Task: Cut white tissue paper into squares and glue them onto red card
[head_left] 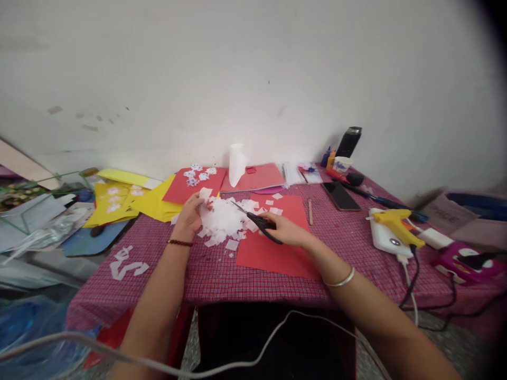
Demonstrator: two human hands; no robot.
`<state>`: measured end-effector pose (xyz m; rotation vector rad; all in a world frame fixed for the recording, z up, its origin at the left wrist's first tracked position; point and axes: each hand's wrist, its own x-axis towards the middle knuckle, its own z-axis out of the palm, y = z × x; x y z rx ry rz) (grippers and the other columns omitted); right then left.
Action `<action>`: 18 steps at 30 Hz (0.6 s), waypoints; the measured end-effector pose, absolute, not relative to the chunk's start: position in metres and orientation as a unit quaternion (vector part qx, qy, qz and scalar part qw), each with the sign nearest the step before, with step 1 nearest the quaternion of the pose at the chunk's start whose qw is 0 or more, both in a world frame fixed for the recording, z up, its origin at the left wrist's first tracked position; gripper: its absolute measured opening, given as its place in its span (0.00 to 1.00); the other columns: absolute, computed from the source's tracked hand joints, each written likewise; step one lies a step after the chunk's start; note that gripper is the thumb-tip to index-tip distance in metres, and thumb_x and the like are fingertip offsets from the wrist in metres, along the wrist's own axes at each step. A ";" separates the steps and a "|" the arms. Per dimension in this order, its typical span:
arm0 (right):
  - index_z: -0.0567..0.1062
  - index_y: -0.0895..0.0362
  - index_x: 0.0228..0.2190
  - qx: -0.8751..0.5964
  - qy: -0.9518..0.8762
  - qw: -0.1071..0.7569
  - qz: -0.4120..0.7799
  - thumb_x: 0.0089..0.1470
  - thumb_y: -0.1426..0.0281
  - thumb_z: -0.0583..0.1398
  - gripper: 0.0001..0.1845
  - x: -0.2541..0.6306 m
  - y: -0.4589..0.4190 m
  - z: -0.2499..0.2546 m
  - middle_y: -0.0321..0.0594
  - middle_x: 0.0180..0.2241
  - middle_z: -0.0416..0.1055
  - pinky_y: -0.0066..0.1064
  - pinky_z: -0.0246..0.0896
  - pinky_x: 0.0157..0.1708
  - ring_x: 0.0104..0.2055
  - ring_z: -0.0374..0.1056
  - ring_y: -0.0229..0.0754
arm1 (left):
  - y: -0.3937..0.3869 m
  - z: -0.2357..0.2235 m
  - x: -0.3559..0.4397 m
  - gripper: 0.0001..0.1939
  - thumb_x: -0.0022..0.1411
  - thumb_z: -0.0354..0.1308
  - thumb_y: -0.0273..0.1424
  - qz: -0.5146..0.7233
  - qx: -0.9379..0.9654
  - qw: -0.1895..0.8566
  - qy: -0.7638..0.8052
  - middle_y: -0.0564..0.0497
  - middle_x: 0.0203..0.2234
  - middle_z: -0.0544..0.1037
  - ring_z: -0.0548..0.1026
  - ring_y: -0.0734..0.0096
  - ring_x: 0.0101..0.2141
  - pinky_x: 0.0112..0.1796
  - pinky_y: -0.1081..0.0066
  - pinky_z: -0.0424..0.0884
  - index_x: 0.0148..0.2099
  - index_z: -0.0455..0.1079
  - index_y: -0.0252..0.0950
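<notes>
My left hand (192, 212) is closed on a small white paper piece (205, 194) at the left side of a pile of cut white paper (224, 219). In my right hand (283, 228) is a pair of black-handled scissors (259, 222), its blades pointing left over the pile. A red paper sheet (273, 258) lies flat beneath my right hand, with a few white scraps on its upper part. Whether the blades touch any paper is hard to tell.
A white paper roll (236, 163) stands at the back. Right are a phone (341, 196), a wooden stick (310, 211), a yellow glue gun (396, 224) and a black bottle (348, 142). Yellow sheets (158, 203) lie left. A white cable (222, 368) crosses the foreground.
</notes>
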<state>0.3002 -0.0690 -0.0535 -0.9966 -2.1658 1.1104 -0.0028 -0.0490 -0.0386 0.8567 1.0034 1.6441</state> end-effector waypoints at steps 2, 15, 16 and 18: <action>0.69 0.57 0.53 -0.333 -0.751 0.251 0.512 0.55 0.59 0.62 0.26 0.300 -0.068 -0.054 0.42 0.38 0.72 0.30 0.60 0.33 0.34 0.67 0.40 | -0.053 -0.038 0.003 0.14 0.42 0.63 0.23 0.654 0.370 0.528 0.396 0.55 0.20 0.71 0.67 0.77 0.21 0.26 0.74 0.70 0.35 0.70 0.34; 0.70 0.58 0.47 -0.337 -0.715 0.255 0.557 0.51 0.53 0.65 0.28 0.294 -0.069 -0.058 0.37 0.33 0.70 0.28 0.59 0.29 0.29 0.64 0.36 | -0.058 -0.047 0.022 0.13 0.49 0.70 0.31 0.633 0.384 0.556 0.379 0.55 0.23 0.74 0.69 0.80 0.22 0.26 0.77 0.68 0.30 0.68 0.34; 0.71 0.58 0.48 -0.349 -0.741 0.260 0.512 0.51 0.56 0.65 0.27 0.293 -0.069 -0.059 0.40 0.36 0.72 0.30 0.60 0.32 0.33 0.66 0.38 | -0.058 -0.047 0.022 0.13 0.48 0.70 0.32 0.632 0.386 0.553 0.383 0.55 0.23 0.74 0.69 0.80 0.21 0.25 0.78 0.68 0.31 0.68 0.34; 0.71 0.59 0.49 -0.347 -0.771 0.265 0.464 0.52 0.59 0.65 0.26 0.292 -0.069 -0.060 0.43 0.42 0.73 0.32 0.61 0.37 0.40 0.67 0.43 | -0.059 -0.047 0.021 0.14 0.48 0.70 0.32 0.624 0.393 0.550 0.392 0.55 0.23 0.74 0.68 0.80 0.20 0.24 0.78 0.67 0.31 0.68 0.34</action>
